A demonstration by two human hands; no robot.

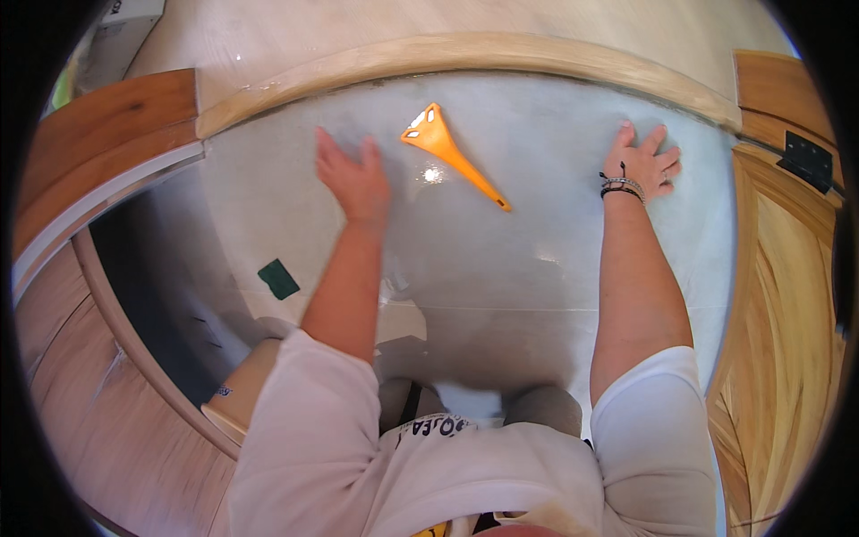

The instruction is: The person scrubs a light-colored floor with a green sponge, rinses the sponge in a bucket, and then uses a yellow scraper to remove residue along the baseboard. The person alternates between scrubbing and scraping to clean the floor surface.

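An orange plastic scraper (pixel 456 153) lies on the pale grey tile floor (pixel 523 268), its wide head pointing up and to the left and its handle running down to the right. Just left of it, my left hand (pixel 352 173) is slightly blurred, empty, with the thumb apart from the fingers. Whether it touches the floor I cannot tell. My right hand (pixel 643 161), wearing bracelets and a ring, is spread palm down at the floor near the right door frame and holds nothing. A dark green scouring pad (pixel 278 279) rests on the tiles left of my left forearm.
A wooden threshold (pixel 470 50) curves across the far side. To the right stands a wooden door (pixel 788 288) with a black hinge (pixel 807 161). A wooden door (pixel 114 389) is at the left, near a cardboard box (pixel 248 376). A pale carton (pixel 124 40) sits beyond the threshold.
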